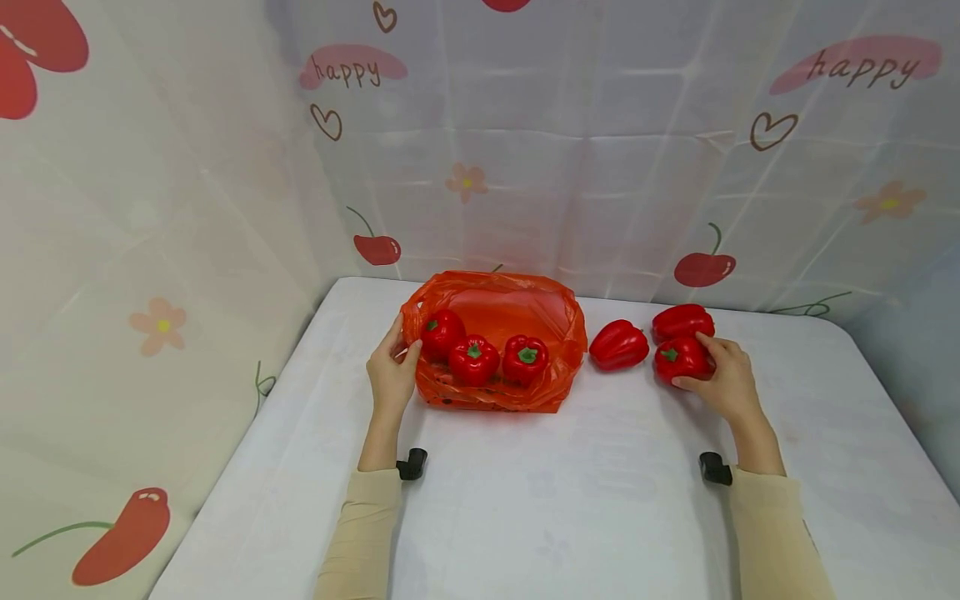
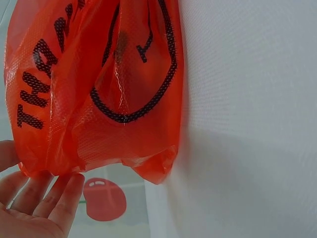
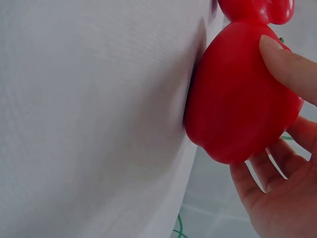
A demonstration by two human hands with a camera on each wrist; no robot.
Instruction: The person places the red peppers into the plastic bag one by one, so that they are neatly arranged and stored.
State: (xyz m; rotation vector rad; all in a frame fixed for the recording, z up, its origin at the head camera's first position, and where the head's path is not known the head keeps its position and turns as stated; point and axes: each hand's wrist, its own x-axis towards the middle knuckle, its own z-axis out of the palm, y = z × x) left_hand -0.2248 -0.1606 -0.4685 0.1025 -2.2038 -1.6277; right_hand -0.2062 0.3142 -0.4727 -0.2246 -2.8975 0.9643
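Observation:
A red plastic bag (image 1: 491,400) lies with its mouth spread wide, and three red bell peppers (image 1: 474,360) sit inside it. My left hand (image 1: 393,367) holds the bag's left rim, thumb on one side and fingers on the other. Black lettering shows on the bag (image 2: 148,99) in the left wrist view. On the right, my right hand (image 1: 723,377) grips a red bell pepper (image 1: 681,360) with a green stem. In the right wrist view the thumb presses one side of this pepper (image 3: 237,94) and the fingers curl round its far end, close to the tabletop.
Two more red bell peppers lie near the right hand: one pepper (image 1: 618,345) beside the bag, another pepper (image 1: 682,322) just behind the gripped one. The white tabletop (image 1: 562,508) backs onto a printed curtain (image 1: 585,167), with another curtain (image 1: 195,208) along the left.

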